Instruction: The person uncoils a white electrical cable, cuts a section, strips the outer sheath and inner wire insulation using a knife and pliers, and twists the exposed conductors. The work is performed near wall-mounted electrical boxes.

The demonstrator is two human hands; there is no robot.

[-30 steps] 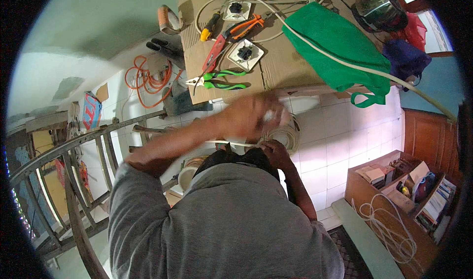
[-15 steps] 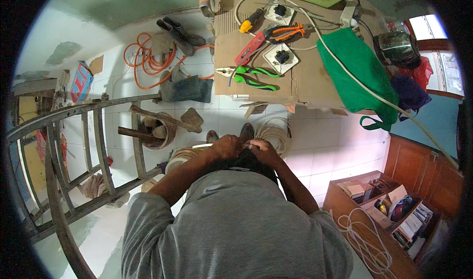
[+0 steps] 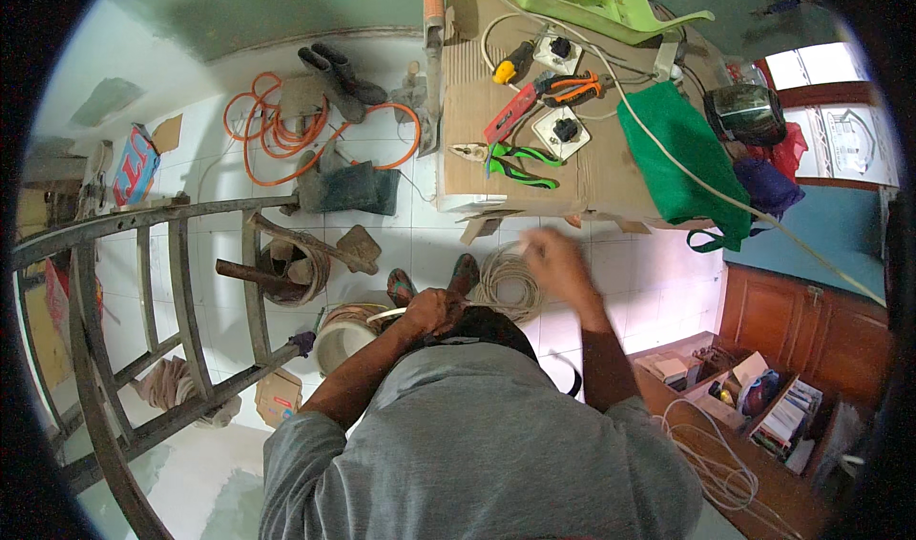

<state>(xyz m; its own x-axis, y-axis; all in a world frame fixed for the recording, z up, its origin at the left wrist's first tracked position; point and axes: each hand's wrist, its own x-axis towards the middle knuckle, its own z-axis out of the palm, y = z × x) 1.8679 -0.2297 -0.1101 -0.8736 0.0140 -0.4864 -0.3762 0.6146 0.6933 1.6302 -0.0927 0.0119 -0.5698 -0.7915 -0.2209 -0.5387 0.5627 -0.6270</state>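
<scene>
Head view: just below centre of the frame, the left hand [image 3: 434, 313] has its fingers closed on a thin white cable [image 3: 385, 314]. Right of centre, the right hand [image 3: 560, 268] is blurred, and I cannot tell whether its fingers are open or closed. Between them, a round coil of off-white cable [image 3: 489, 280] lies on the white tiled floor [image 3: 658, 278]; green-and-black-handled pliers [image 3: 530, 153] rest on the brown cardboard-covered surface [image 3: 596, 185] above.

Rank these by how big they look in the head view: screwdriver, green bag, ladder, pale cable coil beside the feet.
1. Ladder
2. Green bag
3. Pale cable coil
4. Screwdriver
The bag seems nearer the camera than the coil, so their real sizes may differ less.
</scene>
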